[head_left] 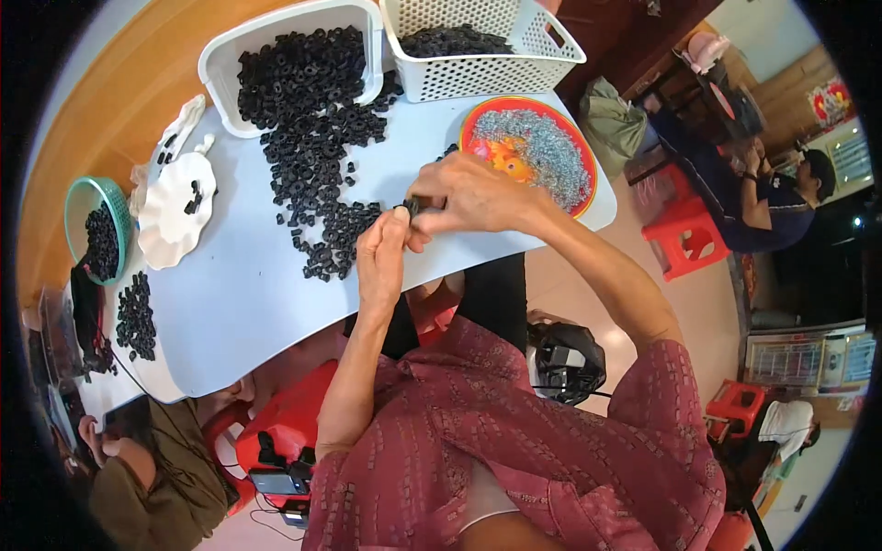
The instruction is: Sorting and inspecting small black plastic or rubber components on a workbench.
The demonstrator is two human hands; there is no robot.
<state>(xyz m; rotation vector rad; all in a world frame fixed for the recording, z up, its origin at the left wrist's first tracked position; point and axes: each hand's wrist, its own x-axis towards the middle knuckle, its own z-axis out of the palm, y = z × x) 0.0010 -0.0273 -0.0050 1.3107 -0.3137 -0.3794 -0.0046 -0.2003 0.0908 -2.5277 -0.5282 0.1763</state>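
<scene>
Both hands meet over the near edge of the light blue table [248, 312]. My left hand [380, 257] pinches a small black part [411, 207] between thumb and fingers. From the right, my right hand [478, 195] closes on the same part, its fingertips partly hidden. Just left of the hands lies a loose heap of small black parts [317, 184], some ring-shaped. It spills from a white tub [372, 55] full of them. Beyond my right wrist sits a red and orange plate [469, 129] bearing many small shiny silvery pieces [542, 142].
A white perforated basket [487, 78] with black pieces stands at the back. To the left are a white scalloped dish [170, 230], a green basket [124, 207] and another black pile [136, 317]. Other people sit at lower left and right, near red stools [680, 239]. A black bag [570, 363] is below.
</scene>
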